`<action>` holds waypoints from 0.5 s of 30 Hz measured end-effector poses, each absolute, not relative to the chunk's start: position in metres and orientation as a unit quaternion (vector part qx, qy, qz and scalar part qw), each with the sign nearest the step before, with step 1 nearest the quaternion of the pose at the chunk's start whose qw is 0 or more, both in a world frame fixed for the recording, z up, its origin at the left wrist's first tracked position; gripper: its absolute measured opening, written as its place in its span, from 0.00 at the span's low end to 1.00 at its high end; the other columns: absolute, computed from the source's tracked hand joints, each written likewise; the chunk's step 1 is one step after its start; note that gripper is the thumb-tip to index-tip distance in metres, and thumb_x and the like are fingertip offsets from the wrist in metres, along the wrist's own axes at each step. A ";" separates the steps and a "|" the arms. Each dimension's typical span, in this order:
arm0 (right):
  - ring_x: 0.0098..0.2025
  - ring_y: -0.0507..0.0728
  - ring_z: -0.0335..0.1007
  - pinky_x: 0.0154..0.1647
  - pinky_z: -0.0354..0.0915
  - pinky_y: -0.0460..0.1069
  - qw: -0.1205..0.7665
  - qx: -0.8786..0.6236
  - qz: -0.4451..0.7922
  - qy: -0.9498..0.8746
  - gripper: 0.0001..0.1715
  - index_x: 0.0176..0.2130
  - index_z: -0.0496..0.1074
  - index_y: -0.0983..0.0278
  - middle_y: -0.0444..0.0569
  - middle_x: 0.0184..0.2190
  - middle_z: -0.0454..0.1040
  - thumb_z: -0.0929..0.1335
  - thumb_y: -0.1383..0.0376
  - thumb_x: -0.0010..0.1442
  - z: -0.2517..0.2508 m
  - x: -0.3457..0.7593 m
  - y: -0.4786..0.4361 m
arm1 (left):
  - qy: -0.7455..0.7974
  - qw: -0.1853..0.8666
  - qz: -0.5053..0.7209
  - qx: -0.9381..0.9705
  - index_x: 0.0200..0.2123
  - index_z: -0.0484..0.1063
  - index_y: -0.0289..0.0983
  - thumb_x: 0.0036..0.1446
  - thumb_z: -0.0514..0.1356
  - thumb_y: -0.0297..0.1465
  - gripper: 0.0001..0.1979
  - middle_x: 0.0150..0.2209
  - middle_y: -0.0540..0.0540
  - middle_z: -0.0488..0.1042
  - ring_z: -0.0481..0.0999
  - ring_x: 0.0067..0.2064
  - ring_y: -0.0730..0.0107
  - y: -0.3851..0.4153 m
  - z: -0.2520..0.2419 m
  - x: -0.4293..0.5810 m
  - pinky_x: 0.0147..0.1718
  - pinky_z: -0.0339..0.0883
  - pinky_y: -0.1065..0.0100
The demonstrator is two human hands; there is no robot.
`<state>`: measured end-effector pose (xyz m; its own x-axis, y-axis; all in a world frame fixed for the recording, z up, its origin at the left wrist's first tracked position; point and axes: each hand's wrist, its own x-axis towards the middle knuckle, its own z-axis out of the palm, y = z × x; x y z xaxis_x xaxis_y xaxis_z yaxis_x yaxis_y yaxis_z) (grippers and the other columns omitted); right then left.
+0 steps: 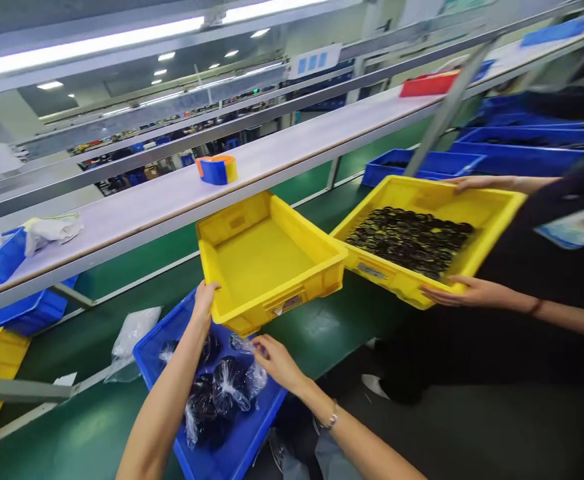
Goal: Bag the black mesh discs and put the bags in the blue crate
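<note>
My left hand (205, 300) grips the near left corner of an empty yellow bin (302, 277), which is tilted over a blue bin (267, 437). Inside the blue bin lie several clear plastic bags (229, 387) with dark contents, their tops bunched. Below the yellow bin's front edge, my right hand (277, 360) has its fingers closed on the clear plastic of a bag (242, 343); the fingertips are partly hidden. To the right, a co-worker's hands (477, 293) hold a second yellow bin (502, 207) full of dark rings (412, 240), its corner against or close to mine.
A long pale shelf (142, 213) with a metal rail crosses behind the bins, carrying a colourful tape-like roll (217, 170) and a red bin (429, 83). Blue bins (422, 163) stand at the right. A flat plastic packet (136, 332) lies on the green surface (317, 327).
</note>
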<state>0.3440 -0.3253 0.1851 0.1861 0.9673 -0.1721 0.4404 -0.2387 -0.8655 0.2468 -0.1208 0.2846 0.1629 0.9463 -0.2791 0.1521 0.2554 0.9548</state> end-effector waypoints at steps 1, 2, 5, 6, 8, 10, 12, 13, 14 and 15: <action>0.41 0.37 0.60 0.47 0.60 0.33 0.341 -0.687 0.377 -0.519 0.27 0.52 0.71 0.61 0.47 0.48 0.69 0.60 0.51 0.61 0.184 0.340 -0.323 | 0.545 0.577 0.342 0.503 0.43 0.68 0.32 0.57 0.59 0.24 0.10 0.37 0.45 0.75 0.74 0.32 0.72 -0.126 0.288 0.243 0.32 0.70 0.69; 0.42 0.37 0.60 0.50 0.61 0.34 0.336 -0.686 0.375 -0.526 0.27 0.54 0.70 0.60 0.47 0.52 0.68 0.60 0.51 0.61 0.183 0.339 -0.322 | 0.542 0.579 0.339 0.506 0.43 0.68 0.32 0.56 0.58 0.23 0.10 0.36 0.45 0.75 0.74 0.31 0.72 -0.131 0.292 0.239 0.31 0.69 0.69; 0.43 0.38 0.60 0.53 0.61 0.36 0.314 -0.688 0.378 -0.534 0.28 0.54 0.70 0.58 0.45 0.53 0.68 0.60 0.50 0.60 0.180 0.348 -0.340 | 0.536 0.583 0.329 0.515 0.41 0.68 0.33 0.53 0.57 0.22 0.11 0.35 0.45 0.75 0.74 0.30 0.69 -0.148 0.302 0.223 0.28 0.68 0.70; 0.43 0.38 0.61 0.53 0.61 0.36 0.307 -0.693 0.381 -0.530 0.28 0.53 0.71 0.58 0.45 0.51 0.69 0.60 0.50 0.60 0.178 0.354 -0.353 | 0.538 0.582 0.325 0.517 0.40 0.67 0.33 0.52 0.57 0.22 0.11 0.34 0.45 0.75 0.75 0.29 0.68 -0.155 0.305 0.216 0.27 0.68 0.70; 0.41 0.38 0.61 0.50 0.59 0.35 0.295 -0.710 0.386 -0.510 0.26 0.49 0.73 0.60 0.45 0.46 0.71 0.59 0.51 0.61 0.173 0.367 -0.388 | 0.541 0.581 0.316 0.520 0.40 0.67 0.34 0.50 0.58 0.24 0.11 0.32 0.45 0.75 0.75 0.28 0.66 -0.169 0.310 0.203 0.26 0.68 0.70; 0.40 0.38 0.61 0.47 0.58 0.35 0.289 -0.737 0.386 -0.474 0.26 0.46 0.73 0.62 0.45 0.44 0.72 0.57 0.53 0.61 0.166 0.380 -0.430 | 0.542 0.583 0.307 0.522 0.41 0.67 0.34 0.49 0.58 0.25 0.13 0.32 0.45 0.75 0.76 0.28 0.65 -0.185 0.312 0.187 0.26 0.69 0.68; 0.41 0.39 0.62 0.45 0.57 0.35 0.290 -0.767 0.378 -0.430 0.27 0.45 0.73 0.64 0.46 0.43 0.72 0.55 0.53 0.62 0.158 0.393 -0.476 | 0.540 0.591 0.297 0.521 0.44 0.67 0.35 0.48 0.58 0.27 0.17 0.34 0.44 0.76 0.77 0.28 0.63 -0.205 0.309 0.170 0.27 0.71 0.66; 0.41 0.39 0.62 0.45 0.57 0.35 0.291 -0.782 0.373 -0.406 0.28 0.44 0.73 0.65 0.46 0.42 0.72 0.54 0.52 0.62 0.154 0.397 -0.499 | 0.543 0.596 0.288 0.516 0.47 0.67 0.36 0.47 0.59 0.28 0.20 0.36 0.44 0.77 0.78 0.29 0.61 -0.216 0.306 0.161 0.27 0.72 0.65; 0.41 0.39 0.63 0.44 0.57 0.35 0.293 -0.795 0.370 -0.381 0.30 0.44 0.73 0.65 0.46 0.42 0.72 0.53 0.51 0.62 0.150 0.401 -0.521 | 0.548 0.600 0.285 0.509 0.49 0.67 0.37 0.46 0.61 0.30 0.23 0.37 0.44 0.77 0.79 0.30 0.61 -0.228 0.301 0.151 0.28 0.72 0.65; 0.41 0.40 0.63 0.44 0.57 0.35 0.297 -0.806 0.369 -0.354 0.31 0.43 0.72 0.65 0.47 0.41 0.73 0.53 0.49 0.62 0.146 0.403 -0.543 | 0.552 0.606 0.279 0.500 0.51 0.67 0.39 0.46 0.62 0.31 0.26 0.38 0.44 0.78 0.79 0.32 0.60 -0.241 0.294 0.141 0.29 0.73 0.64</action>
